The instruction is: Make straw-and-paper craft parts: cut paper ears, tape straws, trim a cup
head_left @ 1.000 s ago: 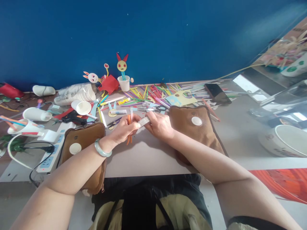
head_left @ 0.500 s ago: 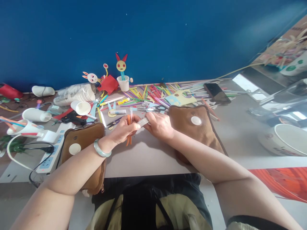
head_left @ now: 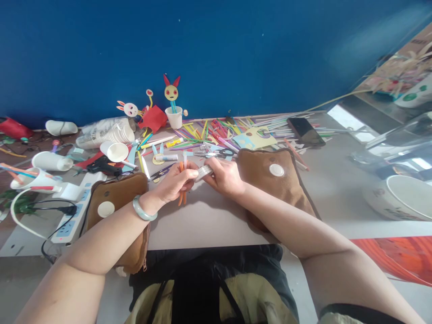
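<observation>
My left hand (head_left: 177,182) is closed around narrow orange straws (head_left: 182,197), whose ends stick out above and below the fingers. A whitish, translucent piece stands up beside them. Between my two hands is a small whitish roll (head_left: 204,173) that looks like clear tape, seen edge-on. My right hand (head_left: 225,177) grips its right end, while the left thumb touches its other end. Just behind the hands lie a glue stick (head_left: 166,157) and scissors (head_left: 221,153). The inner fingers are partly hidden.
Brown pouches (head_left: 275,180) lie on both sides of my hands. At the left are a power strip (head_left: 69,216) with cables, a black glue gun (head_left: 103,165) and paper cups (head_left: 116,151). Behind are many coloured sticks and a rabbit figure (head_left: 171,93) in a cup. A phone (head_left: 305,131) lies right.
The whitish roll has turned a little between my fingers, showing more of its ridged edge. Both hands stay almost in place, and the orange straws remain in the left one.
</observation>
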Demonstrator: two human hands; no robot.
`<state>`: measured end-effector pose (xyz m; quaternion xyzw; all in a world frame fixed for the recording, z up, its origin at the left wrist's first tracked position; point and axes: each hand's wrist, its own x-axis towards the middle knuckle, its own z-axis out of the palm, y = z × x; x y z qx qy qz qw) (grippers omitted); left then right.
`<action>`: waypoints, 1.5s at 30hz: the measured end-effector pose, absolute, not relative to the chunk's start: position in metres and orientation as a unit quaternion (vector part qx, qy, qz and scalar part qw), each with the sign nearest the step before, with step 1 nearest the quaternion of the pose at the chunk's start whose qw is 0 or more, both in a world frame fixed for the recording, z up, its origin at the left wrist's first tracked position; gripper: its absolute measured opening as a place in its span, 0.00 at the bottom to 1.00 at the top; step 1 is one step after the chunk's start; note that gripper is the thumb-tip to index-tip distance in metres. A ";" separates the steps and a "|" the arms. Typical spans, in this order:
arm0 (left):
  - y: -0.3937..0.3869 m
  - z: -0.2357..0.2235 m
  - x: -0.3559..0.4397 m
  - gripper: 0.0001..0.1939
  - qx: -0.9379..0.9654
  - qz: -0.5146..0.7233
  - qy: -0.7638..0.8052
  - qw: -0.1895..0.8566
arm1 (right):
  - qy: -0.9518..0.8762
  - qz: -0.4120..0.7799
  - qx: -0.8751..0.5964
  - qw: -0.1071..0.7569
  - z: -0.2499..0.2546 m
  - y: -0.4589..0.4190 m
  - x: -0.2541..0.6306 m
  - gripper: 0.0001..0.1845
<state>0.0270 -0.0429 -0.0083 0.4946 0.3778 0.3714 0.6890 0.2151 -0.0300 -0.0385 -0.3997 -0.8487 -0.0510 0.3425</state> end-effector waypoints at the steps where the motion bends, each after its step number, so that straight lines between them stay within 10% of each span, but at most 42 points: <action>1: -0.043 -0.009 0.027 0.08 0.494 0.371 0.378 0.690 | -0.849 -0.038 -0.393 0.351 -0.038 -0.030 0.215 0.14; 45: -0.040 -0.011 0.019 0.15 0.544 0.382 0.393 0.635 | -0.687 0.623 -0.275 0.253 0.005 -0.020 0.234 0.06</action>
